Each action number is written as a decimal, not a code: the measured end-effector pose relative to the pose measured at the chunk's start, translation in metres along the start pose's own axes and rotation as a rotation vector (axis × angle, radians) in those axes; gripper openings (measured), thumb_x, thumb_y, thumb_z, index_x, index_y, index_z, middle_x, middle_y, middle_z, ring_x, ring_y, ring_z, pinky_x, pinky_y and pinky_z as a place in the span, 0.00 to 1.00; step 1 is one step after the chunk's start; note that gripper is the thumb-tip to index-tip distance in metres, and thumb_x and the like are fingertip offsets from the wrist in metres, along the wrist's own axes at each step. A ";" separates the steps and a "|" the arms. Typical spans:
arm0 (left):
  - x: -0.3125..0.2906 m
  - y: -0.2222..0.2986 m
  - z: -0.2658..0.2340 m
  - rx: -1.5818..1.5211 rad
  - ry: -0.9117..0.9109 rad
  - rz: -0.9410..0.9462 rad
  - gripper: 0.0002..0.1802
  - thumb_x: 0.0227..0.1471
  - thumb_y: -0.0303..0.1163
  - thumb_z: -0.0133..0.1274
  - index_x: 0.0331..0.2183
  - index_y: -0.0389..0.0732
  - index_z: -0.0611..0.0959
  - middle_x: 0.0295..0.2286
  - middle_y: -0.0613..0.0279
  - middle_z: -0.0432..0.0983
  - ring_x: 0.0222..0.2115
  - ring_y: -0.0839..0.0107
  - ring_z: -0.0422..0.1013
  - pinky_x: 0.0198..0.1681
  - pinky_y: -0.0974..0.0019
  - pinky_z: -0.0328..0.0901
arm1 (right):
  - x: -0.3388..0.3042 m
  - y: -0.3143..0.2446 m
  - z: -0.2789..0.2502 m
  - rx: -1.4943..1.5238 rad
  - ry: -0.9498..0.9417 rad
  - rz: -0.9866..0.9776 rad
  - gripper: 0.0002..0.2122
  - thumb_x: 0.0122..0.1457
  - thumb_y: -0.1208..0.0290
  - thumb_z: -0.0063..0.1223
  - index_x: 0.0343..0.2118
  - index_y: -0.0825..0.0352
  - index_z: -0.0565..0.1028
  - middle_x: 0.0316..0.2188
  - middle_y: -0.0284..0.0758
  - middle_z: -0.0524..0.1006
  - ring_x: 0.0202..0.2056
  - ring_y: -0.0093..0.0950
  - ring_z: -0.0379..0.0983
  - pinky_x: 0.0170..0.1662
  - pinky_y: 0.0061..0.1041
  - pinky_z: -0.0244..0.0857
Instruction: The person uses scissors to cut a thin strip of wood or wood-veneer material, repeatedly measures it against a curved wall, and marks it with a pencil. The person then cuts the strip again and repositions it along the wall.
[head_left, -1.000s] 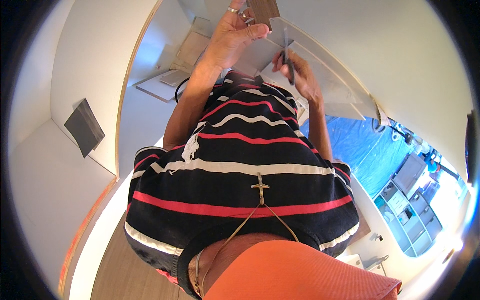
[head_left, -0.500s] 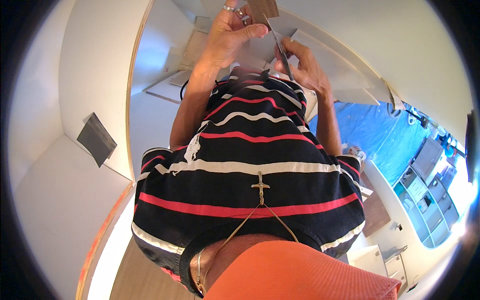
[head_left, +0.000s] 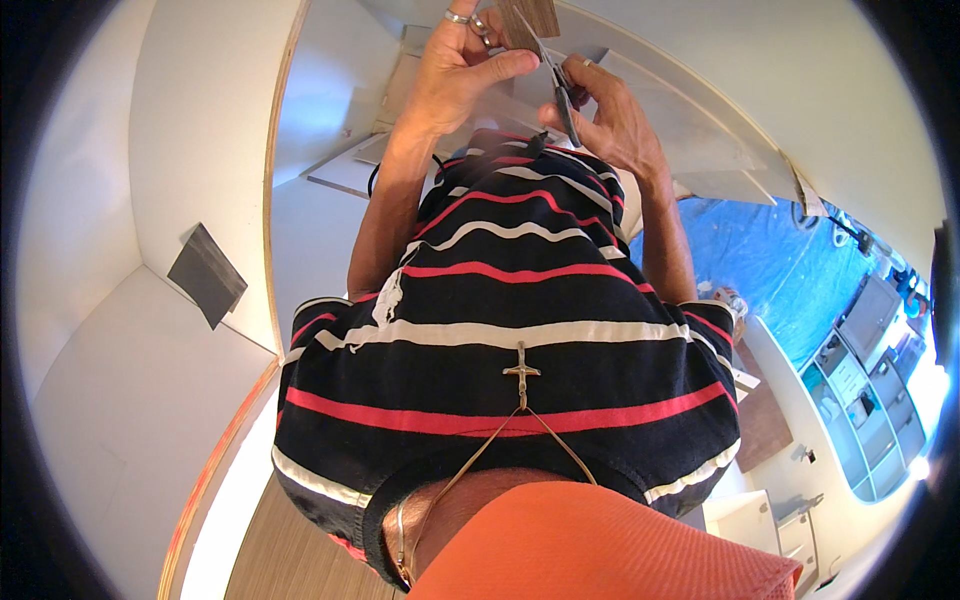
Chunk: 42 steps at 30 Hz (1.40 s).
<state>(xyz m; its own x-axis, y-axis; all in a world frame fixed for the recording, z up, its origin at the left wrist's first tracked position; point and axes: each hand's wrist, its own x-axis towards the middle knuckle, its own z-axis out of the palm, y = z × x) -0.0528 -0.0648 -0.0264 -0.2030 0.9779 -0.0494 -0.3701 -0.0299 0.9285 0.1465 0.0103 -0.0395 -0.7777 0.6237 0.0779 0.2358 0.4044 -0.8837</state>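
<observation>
At the top of the view, two bare hands work close together: the left hand [head_left: 455, 82] has its thumb and fingers clamped on one brown wood-grain piece [head_left: 545, 20], and the right hand [head_left: 612, 120] is closed around the handles of one pair of black-handled scissors [head_left: 563, 100]. The upper edge of the view cuts off part of the piece. One dark grey square [head_left: 208, 277] is by the pale panels at left; blue sheeting [head_left: 780, 285] spreads at right. A striped shirt [head_left: 480, 300], one cross pendant [head_left: 521, 372] and an orange cap brim [head_left: 600, 545] fill the lower middle, blocking what lies behind. One second ago the scissors were blurred and apart from the piece; now a blade overlaps it.
</observation>
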 end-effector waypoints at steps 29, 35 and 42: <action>0.000 0.008 0.002 -0.126 -0.011 0.055 0.54 0.51 0.10 0.56 0.71 0.46 0.50 0.48 0.57 0.78 0.36 0.73 0.75 0.38 0.71 0.70 | 0.045 -0.002 0.022 0.941 0.317 -0.108 0.21 0.56 0.89 0.61 0.46 0.58 0.67 0.44 0.28 0.70 0.38 0.18 0.73 0.43 0.20 0.71; -0.011 0.009 -0.003 -0.382 -0.068 0.044 0.53 0.52 0.13 0.58 0.71 0.46 0.50 0.48 0.55 0.78 0.35 0.73 0.75 0.37 0.72 0.70 | 0.044 0.004 0.048 0.998 0.379 -0.228 0.21 0.55 0.90 0.60 0.43 0.57 0.65 0.42 0.27 0.71 0.39 0.18 0.72 0.43 0.20 0.70; -0.018 0.003 -0.014 -0.311 -0.043 -0.021 0.54 0.53 0.23 0.64 0.71 0.46 0.49 0.51 0.54 0.74 0.35 0.71 0.75 0.40 0.71 0.70 | 0.055 0.002 0.052 0.902 0.392 -0.295 0.21 0.55 0.90 0.61 0.42 0.57 0.64 0.40 0.26 0.68 0.39 0.17 0.70 0.43 0.18 0.67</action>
<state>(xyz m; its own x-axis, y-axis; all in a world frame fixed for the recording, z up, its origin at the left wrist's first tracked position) -0.0633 -0.0859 -0.0276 -0.1565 0.9866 -0.0462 -0.6344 -0.0646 0.7703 0.0736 0.0109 -0.0606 -0.4506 0.8211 0.3503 -0.5857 0.0242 -0.8101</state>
